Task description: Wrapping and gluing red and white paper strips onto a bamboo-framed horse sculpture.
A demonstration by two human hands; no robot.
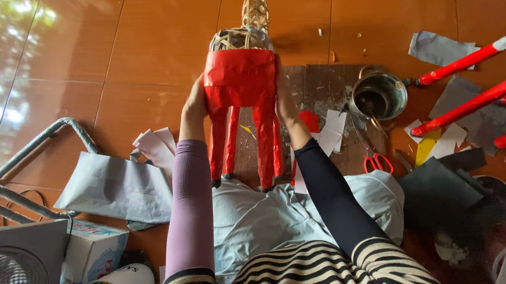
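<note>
I've both hands on the woven bamboo animal frame [242, 81], legs on my lap: left hand [195, 103] and right hand [283, 96] clasp its red-papered flanks, fingers hidden behind it; light, hollow, crushable, paper likely tears

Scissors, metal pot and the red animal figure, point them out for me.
scissors [378, 162], head view, on the red handles.
metal pot [391, 84], head view, on its rim.
red animal figure [241, 78], head view, on its red-wrapped body, between left hand [195, 106] and right hand [285, 99].
</note>
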